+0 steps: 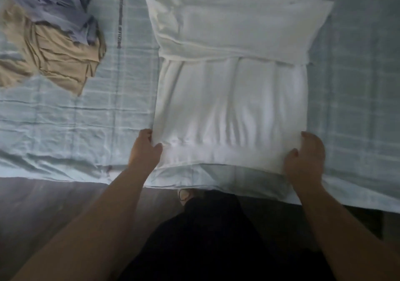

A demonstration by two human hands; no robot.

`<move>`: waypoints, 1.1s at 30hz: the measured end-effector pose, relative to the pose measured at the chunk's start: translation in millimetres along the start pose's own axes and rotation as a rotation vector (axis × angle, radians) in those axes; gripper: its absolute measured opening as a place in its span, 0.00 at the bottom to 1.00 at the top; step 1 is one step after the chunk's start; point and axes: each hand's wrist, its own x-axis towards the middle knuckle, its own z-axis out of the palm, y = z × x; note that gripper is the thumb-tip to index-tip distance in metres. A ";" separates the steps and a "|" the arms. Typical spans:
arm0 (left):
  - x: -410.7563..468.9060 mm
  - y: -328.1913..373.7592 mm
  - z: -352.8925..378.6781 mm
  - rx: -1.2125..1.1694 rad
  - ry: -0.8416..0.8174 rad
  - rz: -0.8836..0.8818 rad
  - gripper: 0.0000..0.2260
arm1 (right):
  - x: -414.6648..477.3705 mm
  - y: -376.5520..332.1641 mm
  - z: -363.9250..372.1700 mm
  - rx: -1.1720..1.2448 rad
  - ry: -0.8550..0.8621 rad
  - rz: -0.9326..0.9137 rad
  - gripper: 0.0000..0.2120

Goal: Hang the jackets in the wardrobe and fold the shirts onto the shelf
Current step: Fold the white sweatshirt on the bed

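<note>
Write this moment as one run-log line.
white shirt: flat on bed | left hand: grips hem | right hand: grips hem

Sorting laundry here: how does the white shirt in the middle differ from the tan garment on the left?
The white shirt lies smoothed flat; the tan garment is crumpled. The left hand and right hand grip the white shirt's hem corners; the tan garment is unheld, with a blue-grey garment overlapping it. Both rest on the pale blue bedsheet.
</note>
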 end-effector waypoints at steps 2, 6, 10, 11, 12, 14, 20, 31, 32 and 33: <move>-13.4 -13.7 2.9 -0.016 -0.037 -0.076 0.19 | -9.6 7.7 -0.9 0.102 -0.080 0.196 0.24; -27.9 -30.1 5.4 -0.067 -0.117 -0.092 0.12 | -18.8 7.3 -0.2 0.270 -0.113 0.455 0.23; -39.5 -29.8 0.9 -0.720 -0.164 -0.246 0.04 | -16.5 11.1 -9.4 0.386 -0.161 0.523 0.19; -44.4 -29.8 -0.6 -0.855 -0.195 -0.288 0.05 | -16.9 11.9 -14.5 0.428 -0.161 0.532 0.20; -50.0 -31.9 -0.8 -0.926 -0.220 -0.318 0.05 | -18.1 13.9 -19.9 0.463 -0.163 0.539 0.20; -63.0 -38.6 -0.1 -1.002 -0.264 -0.356 0.05 | -25.7 16.7 -33.8 0.542 -0.179 0.562 0.17; -92.8 -68.0 0.9 -1.030 -0.290 -0.472 0.07 | -54.8 44.0 -57.7 0.482 -0.210 0.620 0.20; -106.6 -45.0 -37.5 -0.781 -0.202 -0.213 0.22 | -71.9 20.1 -64.7 0.589 -0.282 0.716 0.19; -107.6 -34.5 -48.9 -0.778 -0.190 -0.184 0.22 | -71.5 9.1 -75.6 0.536 -0.256 0.656 0.20; -108.5 -23.1 -60.4 -0.790 -0.189 -0.165 0.20 | -69.1 -2.3 -86.9 0.486 -0.242 0.606 0.19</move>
